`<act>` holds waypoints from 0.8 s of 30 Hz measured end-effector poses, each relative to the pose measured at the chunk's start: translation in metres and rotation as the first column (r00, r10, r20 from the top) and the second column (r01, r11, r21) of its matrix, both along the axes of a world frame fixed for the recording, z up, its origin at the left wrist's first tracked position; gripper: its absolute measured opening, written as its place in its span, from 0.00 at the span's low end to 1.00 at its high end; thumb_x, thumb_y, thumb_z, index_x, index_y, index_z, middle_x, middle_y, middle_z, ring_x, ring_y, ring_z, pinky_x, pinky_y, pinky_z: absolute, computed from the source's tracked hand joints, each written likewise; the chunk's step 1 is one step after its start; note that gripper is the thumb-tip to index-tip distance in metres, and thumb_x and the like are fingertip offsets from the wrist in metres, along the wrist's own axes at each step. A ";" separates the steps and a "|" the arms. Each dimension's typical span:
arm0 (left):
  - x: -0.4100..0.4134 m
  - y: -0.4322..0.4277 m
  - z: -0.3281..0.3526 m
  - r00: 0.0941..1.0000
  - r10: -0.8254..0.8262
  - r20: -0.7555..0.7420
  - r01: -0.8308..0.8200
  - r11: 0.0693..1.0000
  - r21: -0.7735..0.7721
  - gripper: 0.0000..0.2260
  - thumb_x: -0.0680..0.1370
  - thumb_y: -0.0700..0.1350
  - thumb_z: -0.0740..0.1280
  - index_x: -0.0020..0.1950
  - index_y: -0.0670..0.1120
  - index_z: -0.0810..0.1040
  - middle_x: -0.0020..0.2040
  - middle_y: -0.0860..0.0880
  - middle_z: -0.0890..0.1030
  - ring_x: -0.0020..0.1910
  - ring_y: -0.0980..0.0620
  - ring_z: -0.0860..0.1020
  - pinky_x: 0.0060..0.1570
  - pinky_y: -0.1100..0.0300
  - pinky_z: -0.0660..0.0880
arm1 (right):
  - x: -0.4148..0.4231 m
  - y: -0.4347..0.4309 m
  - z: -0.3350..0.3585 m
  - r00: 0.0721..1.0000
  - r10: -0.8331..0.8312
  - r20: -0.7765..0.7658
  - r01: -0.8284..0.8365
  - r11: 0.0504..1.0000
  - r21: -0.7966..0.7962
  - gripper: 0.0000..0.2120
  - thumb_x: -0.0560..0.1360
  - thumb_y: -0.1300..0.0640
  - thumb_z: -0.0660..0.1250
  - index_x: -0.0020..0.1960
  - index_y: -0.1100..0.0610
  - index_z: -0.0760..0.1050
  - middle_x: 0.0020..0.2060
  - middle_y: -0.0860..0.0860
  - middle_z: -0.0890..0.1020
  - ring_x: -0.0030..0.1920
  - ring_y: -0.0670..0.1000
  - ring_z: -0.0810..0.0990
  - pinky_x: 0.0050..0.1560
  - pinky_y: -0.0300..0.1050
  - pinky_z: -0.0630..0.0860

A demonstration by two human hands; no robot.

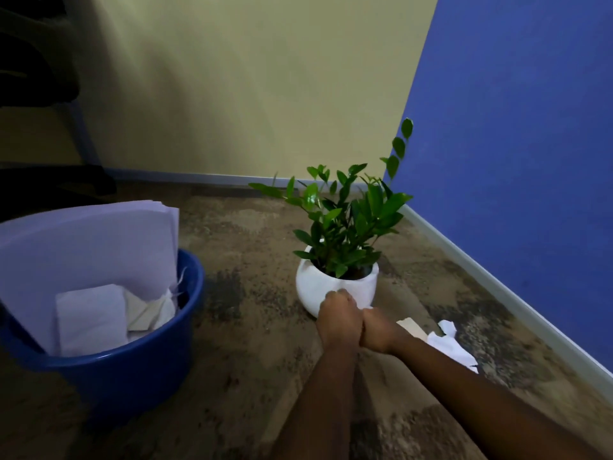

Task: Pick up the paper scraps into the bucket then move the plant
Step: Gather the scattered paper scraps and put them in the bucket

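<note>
A green leafy plant [345,220] grows in a round white pot [313,283] on the floor near the corner of the room. My left hand [336,318] and my right hand [378,332] are pressed together low against the pot's front, fingers curled; whatever they hold is hidden. A blue bucket [132,370] stands to the left, with large white sheets [89,247] and crumpled paper [89,318] inside. A white paper scrap [451,346] and a tan scrap [411,327] lie on the floor just right of my right wrist.
The brown mottled floor [252,343] spreads between bucket and pot. A blue wall [514,161] with a pale skirting board runs along the right, a cream wall [248,94] at the back. Dark chair parts [36,71] stand at the far left.
</note>
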State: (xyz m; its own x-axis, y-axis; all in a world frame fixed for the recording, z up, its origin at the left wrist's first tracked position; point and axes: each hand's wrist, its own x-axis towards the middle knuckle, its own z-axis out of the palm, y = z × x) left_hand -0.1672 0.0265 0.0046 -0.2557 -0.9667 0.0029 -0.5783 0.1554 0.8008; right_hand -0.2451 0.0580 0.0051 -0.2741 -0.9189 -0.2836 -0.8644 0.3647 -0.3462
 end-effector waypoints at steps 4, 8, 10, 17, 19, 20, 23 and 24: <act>-0.021 0.006 -0.030 0.904 -0.254 0.344 0.296 0.952 -0.075 0.18 0.81 0.45 0.58 0.70 0.44 0.66 0.67 0.43 0.71 0.65 0.44 0.73 0.63 0.54 0.71 | -0.046 0.013 -0.028 0.995 -0.101 -0.010 0.101 0.995 0.026 0.10 0.78 0.58 0.60 0.45 0.62 0.78 0.51 0.62 0.81 0.45 0.54 0.79 0.40 0.40 0.70; -0.037 0.005 -0.058 0.893 -0.069 0.444 0.232 0.917 -0.323 0.19 0.77 0.52 0.64 0.66 0.48 0.73 0.62 0.47 0.77 0.61 0.53 0.77 0.59 0.63 0.73 | -0.079 0.012 -0.056 0.973 -0.232 0.014 0.232 0.972 -0.018 0.14 0.79 0.57 0.57 0.36 0.55 0.73 0.44 0.58 0.81 0.50 0.55 0.78 0.40 0.37 0.65; -0.045 0.006 -0.067 0.885 -0.052 0.462 0.227 0.915 -0.333 0.19 0.73 0.56 0.69 0.60 0.47 0.79 0.57 0.49 0.81 0.56 0.56 0.80 0.53 0.66 0.75 | -0.088 0.007 -0.069 0.960 -0.278 0.021 0.279 0.959 -0.044 0.13 0.79 0.56 0.57 0.47 0.60 0.78 0.50 0.59 0.82 0.55 0.56 0.79 0.44 0.37 0.65; -0.075 -0.003 -0.096 0.885 -0.092 0.456 0.245 0.925 -0.290 0.20 0.76 0.50 0.66 0.64 0.42 0.74 0.62 0.44 0.77 0.63 0.51 0.76 0.61 0.62 0.72 | -0.111 -0.023 -0.094 0.926 -0.354 0.133 0.370 0.920 -0.129 0.17 0.79 0.57 0.59 0.65 0.62 0.73 0.64 0.58 0.77 0.64 0.57 0.75 0.64 0.45 0.69; -0.079 -0.005 -0.105 0.879 -0.091 0.469 0.234 0.938 -0.257 0.20 0.73 0.52 0.69 0.60 0.41 0.78 0.59 0.44 0.80 0.59 0.52 0.79 0.59 0.63 0.73 | -0.120 -0.034 -0.103 0.950 -0.277 0.143 0.297 0.944 -0.145 0.19 0.80 0.54 0.58 0.68 0.60 0.70 0.66 0.58 0.75 0.66 0.57 0.73 0.67 0.47 0.67; -0.080 -0.004 -0.114 0.869 -0.124 0.478 0.256 0.941 -0.221 0.21 0.69 0.53 0.72 0.55 0.41 0.81 0.54 0.44 0.82 0.54 0.54 0.81 0.55 0.65 0.76 | -0.123 -0.039 -0.106 0.964 -0.227 0.137 0.245 0.960 -0.133 0.20 0.80 0.52 0.57 0.69 0.58 0.69 0.68 0.57 0.73 0.67 0.57 0.71 0.69 0.48 0.67; -0.077 -0.004 -0.130 0.839 -0.117 0.531 0.279 0.931 -0.236 0.23 0.56 0.57 0.79 0.44 0.44 0.86 0.40 0.48 0.86 0.39 0.59 0.84 0.38 0.69 0.79 | -0.130 -0.050 -0.120 0.978 -0.122 0.170 0.136 0.988 -0.077 0.21 0.80 0.49 0.58 0.71 0.52 0.66 0.73 0.51 0.66 0.71 0.56 0.67 0.71 0.49 0.63; -0.076 -0.005 -0.137 0.847 -0.141 0.512 0.272 0.943 -0.190 0.25 0.64 0.55 0.76 0.56 0.42 0.82 0.51 0.46 0.84 0.48 0.56 0.83 0.46 0.67 0.79 | -0.132 -0.052 -0.126 0.978 -0.127 0.168 0.139 0.989 -0.059 0.20 0.79 0.50 0.60 0.70 0.51 0.68 0.73 0.51 0.66 0.71 0.57 0.66 0.71 0.49 0.63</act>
State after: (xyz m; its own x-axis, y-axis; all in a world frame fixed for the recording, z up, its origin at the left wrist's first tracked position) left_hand -0.2428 0.0211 -0.1320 -0.4810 -0.8750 0.0551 -0.8130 0.4687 0.3453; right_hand -0.3772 0.0063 -0.1205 -0.3505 -0.8966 -0.2708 -0.7395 0.4423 -0.5074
